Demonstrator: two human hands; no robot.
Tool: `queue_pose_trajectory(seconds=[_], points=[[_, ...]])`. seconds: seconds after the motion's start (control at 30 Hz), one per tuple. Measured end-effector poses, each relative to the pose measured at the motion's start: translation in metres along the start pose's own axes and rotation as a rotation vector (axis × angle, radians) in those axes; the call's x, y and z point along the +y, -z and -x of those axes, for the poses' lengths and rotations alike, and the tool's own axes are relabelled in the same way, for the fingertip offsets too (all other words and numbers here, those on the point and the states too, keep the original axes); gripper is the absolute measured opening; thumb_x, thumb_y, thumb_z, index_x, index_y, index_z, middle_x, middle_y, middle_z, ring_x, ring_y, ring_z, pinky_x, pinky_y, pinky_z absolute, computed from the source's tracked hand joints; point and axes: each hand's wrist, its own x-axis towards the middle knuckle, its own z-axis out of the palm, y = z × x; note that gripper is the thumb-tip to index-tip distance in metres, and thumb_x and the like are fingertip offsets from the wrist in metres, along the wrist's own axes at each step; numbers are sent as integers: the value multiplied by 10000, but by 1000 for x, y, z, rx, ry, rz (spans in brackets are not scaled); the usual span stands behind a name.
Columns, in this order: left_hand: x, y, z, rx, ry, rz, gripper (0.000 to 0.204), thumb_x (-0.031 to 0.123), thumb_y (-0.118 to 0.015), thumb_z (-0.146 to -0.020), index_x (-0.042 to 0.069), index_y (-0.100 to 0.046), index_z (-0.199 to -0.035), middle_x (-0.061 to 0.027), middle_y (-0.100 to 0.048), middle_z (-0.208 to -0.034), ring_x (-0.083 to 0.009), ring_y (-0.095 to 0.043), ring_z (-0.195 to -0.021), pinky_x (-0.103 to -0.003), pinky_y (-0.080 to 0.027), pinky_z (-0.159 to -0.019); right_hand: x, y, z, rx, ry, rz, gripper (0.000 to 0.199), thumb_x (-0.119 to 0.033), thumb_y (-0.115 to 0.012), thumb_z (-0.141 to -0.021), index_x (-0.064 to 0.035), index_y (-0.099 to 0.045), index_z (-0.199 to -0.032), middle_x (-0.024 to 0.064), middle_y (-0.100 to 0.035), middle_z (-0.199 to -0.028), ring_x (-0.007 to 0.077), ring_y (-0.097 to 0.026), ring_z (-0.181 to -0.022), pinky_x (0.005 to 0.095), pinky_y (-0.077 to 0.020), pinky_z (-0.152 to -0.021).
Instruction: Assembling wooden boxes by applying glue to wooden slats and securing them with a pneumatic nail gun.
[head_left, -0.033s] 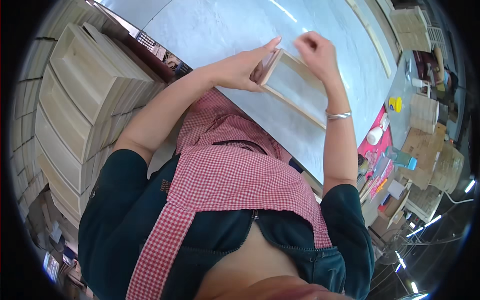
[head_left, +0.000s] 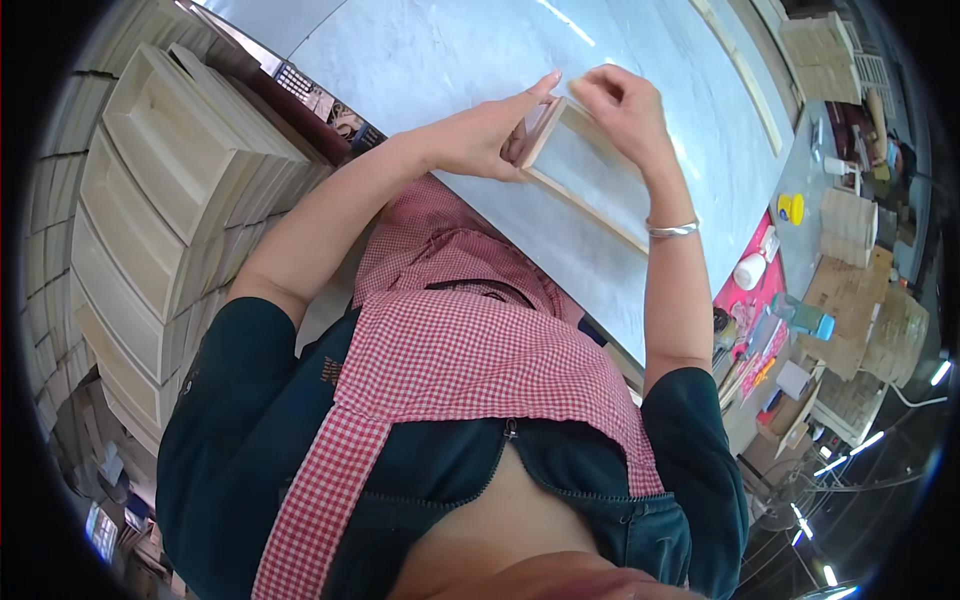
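Observation:
A rectangular pale wooden frame [head_left: 588, 210] with raised sides rests on the grey tabletop, slanting from upper left to lower right. My left hand [head_left: 495, 138] grips its short left end, thumb stretched along the top and fingers against the outer side. Just over the frame's far left corner is my right hand [head_left: 628, 112], its fingers curled together. Something small and yellowish seems to show at those fingertips, too unclear to name. My right forearm and wrist cover the frame's right end.
Tall stacks of pale wooden trays [head_left: 165, 140] stand close on my left. A wooden strip [head_left: 742, 75] lies along the table's far right. On the right side are a white bottle [head_left: 750, 270], a yellow tape roll [head_left: 790, 208], a blue-capped clear container [head_left: 803, 318] and a cardboard box [head_left: 850, 300].
My right hand has shifted slightly left and down, closer to the frame's far left corner. My left hand and the frame have stayed in place.

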Motion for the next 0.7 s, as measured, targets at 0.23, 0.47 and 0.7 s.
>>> queue_pose_trajectory(seconds=[0.23,0.47,0.7], points=[[-9,-7,3,82,-120,-25,1278,-47,-802,-679,141,33,-1628,-186,-429,-1540,-224,-600,-782,-316,-553,-700,-18,-9,9,127,171,-55,135,-160,-701,-862,-29,-703,-892,15,-652,-732,134,-505,-612,269,-423,-586],[-10,-6,3,97,-138,-16,1279,-51,-806,-679,144,27,-1630,-186,-425,-1549,-225,-603,-766,-310,-551,-689,-26,-4,13,120,103,74,101,-105,-726,-867,-24,-700,-921,8,-653,-774,103,-485,-633,243,-420,-604],[-8,-5,2,99,-120,-41,1231,-50,-812,-675,136,-60,-1632,-187,-532,-1441,-221,-608,-756,-300,-549,-687,-28,-5,26,53,180,177,86,-102,-713,-872,-23,-696,-903,20,-644,-775,112,-498,-627,246,-423,-597]])
